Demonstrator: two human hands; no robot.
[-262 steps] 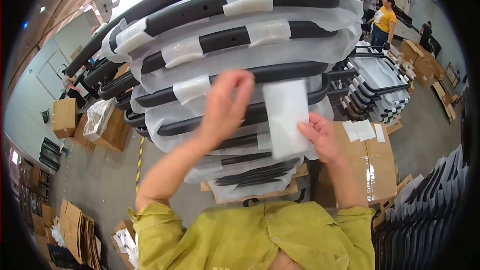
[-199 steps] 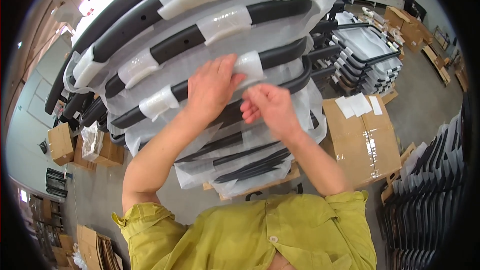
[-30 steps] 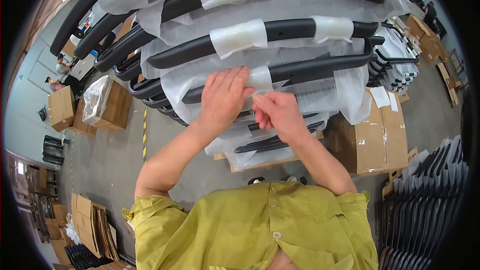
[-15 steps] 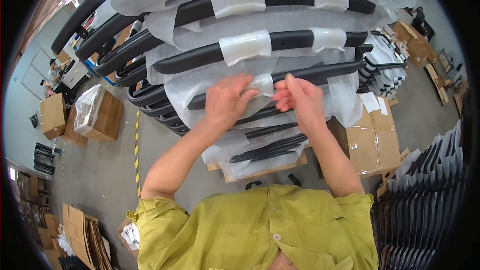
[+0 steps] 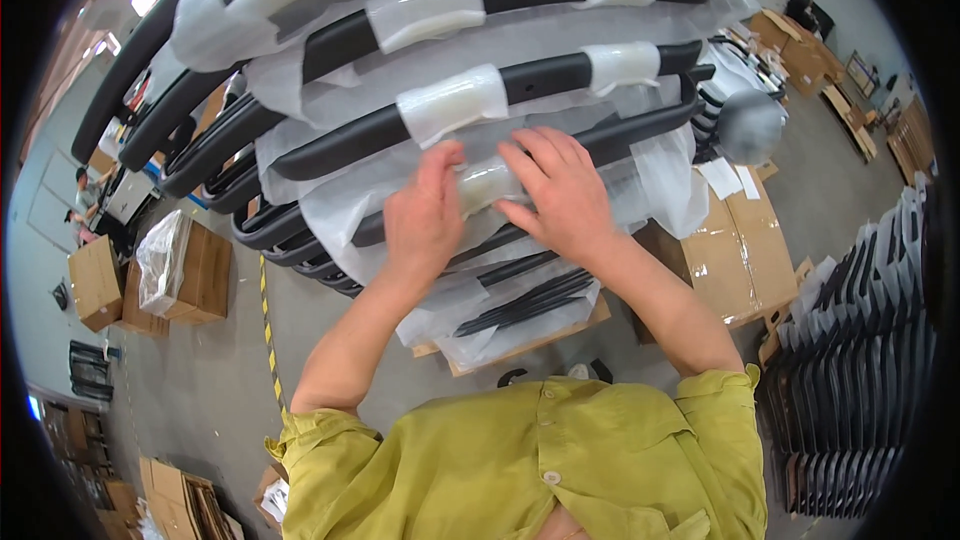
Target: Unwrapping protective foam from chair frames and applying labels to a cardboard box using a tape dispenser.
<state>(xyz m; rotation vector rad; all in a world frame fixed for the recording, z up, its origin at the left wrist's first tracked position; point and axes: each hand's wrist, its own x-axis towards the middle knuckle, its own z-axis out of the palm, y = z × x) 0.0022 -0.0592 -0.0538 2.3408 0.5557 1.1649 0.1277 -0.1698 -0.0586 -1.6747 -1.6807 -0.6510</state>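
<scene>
Black curved bars with white foam wraps are stacked before me, with translucent sheeting between the layers. A glossy foam wrap (image 5: 484, 186) sits around the lower black bar (image 5: 640, 130), between my hands. My right hand (image 5: 562, 192) spans the wrap's right end, fingertips at its upper edge and thumb at the lower edge. My left hand (image 5: 424, 215) is at the wrap's left end, fingers half bent upward and partly blurred; nothing shows in it. Above, another bar (image 5: 340, 145) carries a foam wrap (image 5: 453, 103) and a smaller wrap (image 5: 624, 68).
Below the stack lies a bundle of thin black strips (image 5: 525, 305) on sheeting. Cardboard boxes stand right (image 5: 740, 250) and left (image 5: 185, 265). More black parts (image 5: 840, 410) are racked at lower right. Yellow-black floor tape (image 5: 268, 330) runs at left; people (image 5: 84, 202) are at far left.
The view has shifted, so the stack sits further left. My right hand has moved from the wrap's side onto its right end. My left hand has loosened from the wrap, fingers now raised.
</scene>
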